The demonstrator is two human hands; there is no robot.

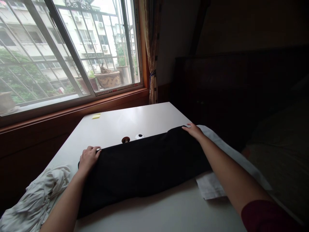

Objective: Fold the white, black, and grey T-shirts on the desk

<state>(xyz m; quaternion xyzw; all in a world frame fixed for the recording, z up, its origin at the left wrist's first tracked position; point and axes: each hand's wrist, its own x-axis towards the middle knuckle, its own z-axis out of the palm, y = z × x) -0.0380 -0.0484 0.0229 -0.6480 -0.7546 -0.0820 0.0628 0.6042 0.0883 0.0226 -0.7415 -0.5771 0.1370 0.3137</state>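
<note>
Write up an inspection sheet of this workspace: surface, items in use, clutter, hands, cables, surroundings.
Surface: white table, with a round hole beside a white ring-shaped piece.
Job's things: black cloth, laid across the table in a wide strip.
Clutter: crumpled pale cloth at left; white cloth at right, partly covered; yellow slip near the far edge.
Hands: left hand and right hand grip the black cloth's far corners.
Cables: nothing seen.
Surroundings: window with bars outside, tied curtain; right side too dark to judge.
</note>
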